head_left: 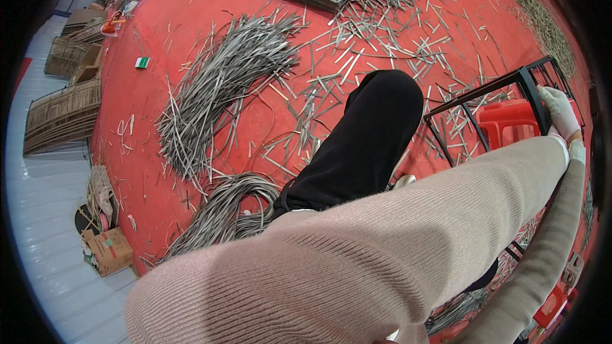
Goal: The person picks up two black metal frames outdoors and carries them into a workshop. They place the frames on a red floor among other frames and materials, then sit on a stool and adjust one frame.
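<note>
- Wicker panels [64, 114] stand stacked at the far left on the grey floor [44, 229], by a cardboard box [108, 251].
- Grey rattan strips [223, 83] lie loose across the red mat [166, 19], unwoven; open room lies mostly between the bundles.
- Left hand [560, 109], white-gloved, is closed on the black metal frame [491, 89]; the frame looks bare, so weaving seems not yet begun.
- Right hand: only a sleeve and glove edge show beside the left wrist; I cannot tell its grip.
- Red stool [510, 124] sits within the frame, crowding the right edge.
</note>
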Available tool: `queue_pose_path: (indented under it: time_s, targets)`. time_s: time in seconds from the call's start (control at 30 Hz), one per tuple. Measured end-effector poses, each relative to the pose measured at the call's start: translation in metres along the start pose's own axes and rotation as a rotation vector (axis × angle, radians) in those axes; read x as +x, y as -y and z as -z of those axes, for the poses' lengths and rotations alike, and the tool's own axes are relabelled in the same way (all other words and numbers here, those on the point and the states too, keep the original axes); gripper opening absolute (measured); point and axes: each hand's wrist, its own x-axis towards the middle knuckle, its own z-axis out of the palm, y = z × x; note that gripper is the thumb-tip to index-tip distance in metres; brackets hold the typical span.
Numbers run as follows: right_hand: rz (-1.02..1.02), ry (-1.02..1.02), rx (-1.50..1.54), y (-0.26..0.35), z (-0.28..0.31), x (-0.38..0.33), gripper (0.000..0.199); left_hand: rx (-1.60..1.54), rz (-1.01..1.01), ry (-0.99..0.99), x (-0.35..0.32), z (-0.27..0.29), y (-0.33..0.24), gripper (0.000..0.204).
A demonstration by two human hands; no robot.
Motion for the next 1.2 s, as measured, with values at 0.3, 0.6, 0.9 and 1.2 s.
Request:
queue_pose_path:
  time_s: [0.3,0.6,0.9,1.2]
  targets:
    - [0.000,0.050,-0.222,-0.001,0.012,0.012,0.035,-0.013,-0.020,0.019,-0.006,-0.003,0.004,0.046]
    - [0.114,-0.124,-0.456,-0.018,0.015,0.035,0.038,-0.029,-0.022,0.026,-0.009,-0.005,0.003,0.047]
    - [0.115,-0.124,-0.445,-0.015,0.011,0.033,0.040,-0.033,-0.024,0.028,-0.009,-0.006,0.000,0.047]
    - [0.089,-0.123,-0.403,-0.004,0.002,0.020,0.038,-0.028,-0.019,0.025,-0.010,-0.006,-0.004,0.047]
